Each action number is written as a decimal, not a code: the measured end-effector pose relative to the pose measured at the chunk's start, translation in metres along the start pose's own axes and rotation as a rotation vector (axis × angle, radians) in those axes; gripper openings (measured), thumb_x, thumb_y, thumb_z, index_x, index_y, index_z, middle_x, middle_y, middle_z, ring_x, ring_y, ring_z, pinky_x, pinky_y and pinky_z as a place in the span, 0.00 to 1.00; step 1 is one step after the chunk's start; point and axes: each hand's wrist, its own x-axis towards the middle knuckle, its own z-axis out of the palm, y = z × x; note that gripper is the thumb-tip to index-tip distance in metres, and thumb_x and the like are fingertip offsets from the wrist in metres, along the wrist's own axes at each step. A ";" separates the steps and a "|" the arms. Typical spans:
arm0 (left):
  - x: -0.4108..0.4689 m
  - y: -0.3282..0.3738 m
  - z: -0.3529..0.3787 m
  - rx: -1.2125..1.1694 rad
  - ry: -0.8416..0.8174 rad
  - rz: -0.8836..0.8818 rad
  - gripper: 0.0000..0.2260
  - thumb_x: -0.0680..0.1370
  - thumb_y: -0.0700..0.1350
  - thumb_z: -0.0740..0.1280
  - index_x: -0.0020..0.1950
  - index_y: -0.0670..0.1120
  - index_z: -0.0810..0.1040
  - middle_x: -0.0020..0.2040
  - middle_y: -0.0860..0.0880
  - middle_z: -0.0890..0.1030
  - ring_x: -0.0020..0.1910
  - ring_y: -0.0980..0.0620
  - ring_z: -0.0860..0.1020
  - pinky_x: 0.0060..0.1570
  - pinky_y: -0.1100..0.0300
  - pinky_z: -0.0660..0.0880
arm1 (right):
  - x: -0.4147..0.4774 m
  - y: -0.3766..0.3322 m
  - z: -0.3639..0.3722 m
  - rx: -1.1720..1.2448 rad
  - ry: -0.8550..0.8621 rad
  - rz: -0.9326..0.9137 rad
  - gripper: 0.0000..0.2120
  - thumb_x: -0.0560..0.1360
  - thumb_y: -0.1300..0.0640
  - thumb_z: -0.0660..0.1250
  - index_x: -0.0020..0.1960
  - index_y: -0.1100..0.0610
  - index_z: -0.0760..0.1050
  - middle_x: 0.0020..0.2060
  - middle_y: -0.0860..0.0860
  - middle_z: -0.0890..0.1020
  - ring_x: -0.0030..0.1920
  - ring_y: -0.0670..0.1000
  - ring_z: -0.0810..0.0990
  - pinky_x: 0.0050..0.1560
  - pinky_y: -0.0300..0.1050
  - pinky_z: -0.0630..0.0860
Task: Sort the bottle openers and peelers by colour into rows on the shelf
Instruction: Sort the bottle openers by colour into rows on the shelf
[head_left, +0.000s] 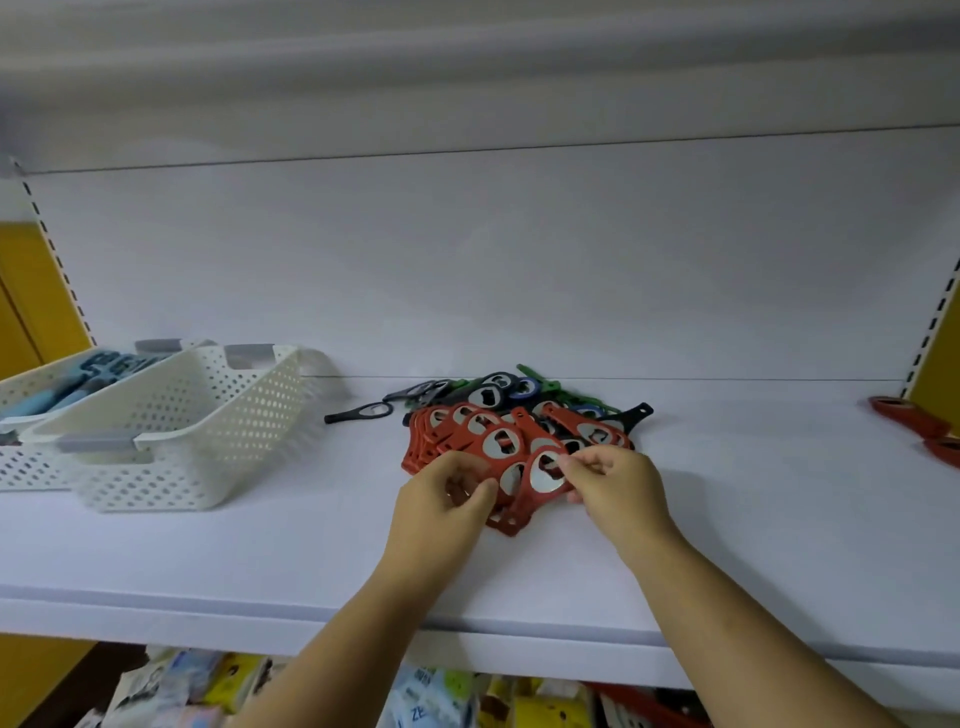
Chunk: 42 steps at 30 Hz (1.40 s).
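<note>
Both hands meet over the red openers near the middle of the shelf (727, 519), forearms reaching up and in from below its front edge. My left hand (447, 493) curls thumb and fingers round the near end of the red stack (467, 436). My right hand (615, 491) pinches the rim of the topmost red opener (543, 480) between thumb and fingertips, wrist bent slightly inward.

To my left stand two white baskets (197, 415), the farther one holding blue tools (104, 369) that I cannot identify for sure. Behind the red fan lies the mixed pile (519, 395) of black, green and blue openers, touching it. A lone black opener (358, 413) rests just beside the pile, towards the baskets. At the far right edge sit more red pieces (909, 415), well apart.

I judge I am gathering the reds, with the other colours not yet separated. Next I need to square this top opener onto the stack without spilling the fan, then draw the bunch clear of the pile so a red row can form.
</note>
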 end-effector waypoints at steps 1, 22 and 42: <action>0.001 -0.001 0.000 -0.005 0.003 -0.002 0.02 0.76 0.46 0.68 0.47 0.53 0.79 0.42 0.55 0.81 0.42 0.55 0.79 0.43 0.59 0.79 | 0.000 -0.001 -0.002 0.095 0.026 0.020 0.07 0.74 0.56 0.70 0.37 0.54 0.79 0.32 0.51 0.83 0.34 0.50 0.81 0.41 0.48 0.79; 0.012 -0.009 -0.017 -0.811 -0.039 -0.346 0.17 0.78 0.28 0.56 0.59 0.41 0.77 0.49 0.41 0.83 0.46 0.46 0.81 0.47 0.56 0.79 | -0.004 -0.009 0.015 -0.514 -0.049 -0.050 0.16 0.73 0.44 0.68 0.44 0.58 0.81 0.42 0.51 0.84 0.44 0.52 0.81 0.42 0.44 0.77; 0.000 0.006 -0.017 -0.378 -0.375 -0.136 0.07 0.79 0.43 0.64 0.56 0.47 0.79 0.39 0.48 0.84 0.34 0.53 0.81 0.30 0.66 0.73 | -0.015 -0.017 0.023 0.076 -0.228 -0.162 0.05 0.74 0.58 0.70 0.40 0.56 0.78 0.29 0.49 0.82 0.30 0.43 0.79 0.31 0.37 0.75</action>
